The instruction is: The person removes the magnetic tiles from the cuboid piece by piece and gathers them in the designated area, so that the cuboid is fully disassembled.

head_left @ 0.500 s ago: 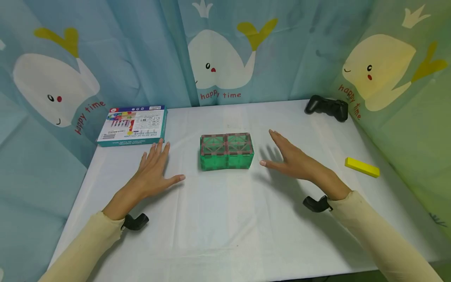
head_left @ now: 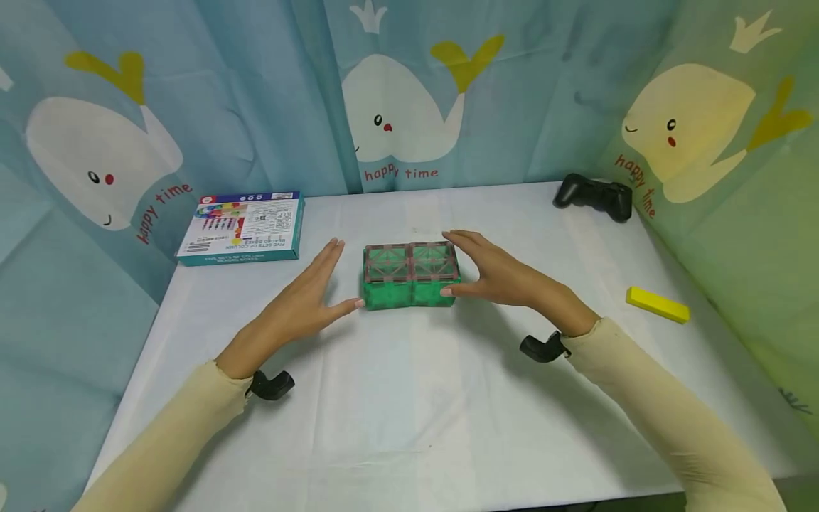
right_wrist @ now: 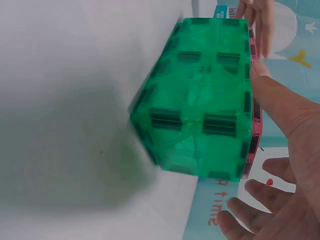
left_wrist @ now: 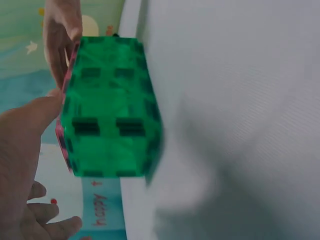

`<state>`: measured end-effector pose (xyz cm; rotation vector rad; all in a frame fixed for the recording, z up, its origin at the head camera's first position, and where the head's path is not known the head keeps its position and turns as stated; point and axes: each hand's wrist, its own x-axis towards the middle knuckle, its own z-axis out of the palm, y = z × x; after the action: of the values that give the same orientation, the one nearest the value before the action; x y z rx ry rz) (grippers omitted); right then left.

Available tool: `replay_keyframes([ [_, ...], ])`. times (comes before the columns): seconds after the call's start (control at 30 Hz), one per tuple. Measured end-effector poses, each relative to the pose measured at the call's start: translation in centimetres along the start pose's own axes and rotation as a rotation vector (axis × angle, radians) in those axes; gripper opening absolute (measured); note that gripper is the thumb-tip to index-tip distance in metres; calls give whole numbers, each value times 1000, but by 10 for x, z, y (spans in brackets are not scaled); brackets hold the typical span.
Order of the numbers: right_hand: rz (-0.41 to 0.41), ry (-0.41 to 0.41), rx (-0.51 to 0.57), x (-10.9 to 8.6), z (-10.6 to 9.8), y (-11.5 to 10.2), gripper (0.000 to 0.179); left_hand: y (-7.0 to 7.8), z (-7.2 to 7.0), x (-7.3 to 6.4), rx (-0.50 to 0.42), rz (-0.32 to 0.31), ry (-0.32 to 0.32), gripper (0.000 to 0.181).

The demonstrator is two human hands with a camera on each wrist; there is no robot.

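Note:
A block of translucent magnetic tiles (head_left: 411, 288) sits mid-table, green on its sides with two pink-framed squares on top. At its left end is my left hand (head_left: 297, 302), fingers straight and spread, thumb tip right by the near left corner. My right hand (head_left: 505, 274) reaches around the right end, its thumb overlapping the green front in the head view and its fingers near the far right corner. In the left wrist view the green end (left_wrist: 110, 145) lies beside the thumb. The right wrist view has the right thumb (right_wrist: 280, 97) along the pink top edge.
A flat teal-edged box (head_left: 239, 231) lies at the back left. A black game controller (head_left: 593, 197) is at the back right, and a yellow bar (head_left: 657, 304) lies on the right. Blue curtain (head_left: 256, 107) with whale prints rises behind the white table (head_left: 384, 427).
Both hands have moved inward to the tile block, the left one rightward, the right one leftward. The block stands where it was.

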<state>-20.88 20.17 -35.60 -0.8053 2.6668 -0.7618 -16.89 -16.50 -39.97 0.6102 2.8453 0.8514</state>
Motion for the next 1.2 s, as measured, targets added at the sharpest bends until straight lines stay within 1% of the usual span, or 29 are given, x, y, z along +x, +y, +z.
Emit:
replay_keyframes([
  [0.23, 11, -61, 3, 15, -5, -3, 100, 16, 3, 22, -48, 80, -39, 108],
  [0.3, 19, -79, 2, 18, -7, -4, 99, 18, 5, 28, -45, 102, -50, 107],
  [0.43, 32, -107, -2, 24, -10, -5, 93, 21, 6, 35, -22, 117, -76, 101],
  [0.57, 34, -116, -3, 27, -12, -6, 91, 21, 7, 37, 13, 111, -92, 90],
  [0.67, 34, -121, -3, 28, -14, -5, 90, 21, 7, 38, 25, 116, -92, 86],
  [0.8, 34, -136, 6, 29, -16, -2, 89, 21, 7, 39, 27, 131, -85, 84],
  [0.93, 36, -149, 23, 30, -19, -2, 86, 22, 6, 39, 22, 132, -81, 84],
  [1.2, 16, -130, 20, 29, -18, -4, 83, 23, 6, 41, 36, 139, -82, 83],
])
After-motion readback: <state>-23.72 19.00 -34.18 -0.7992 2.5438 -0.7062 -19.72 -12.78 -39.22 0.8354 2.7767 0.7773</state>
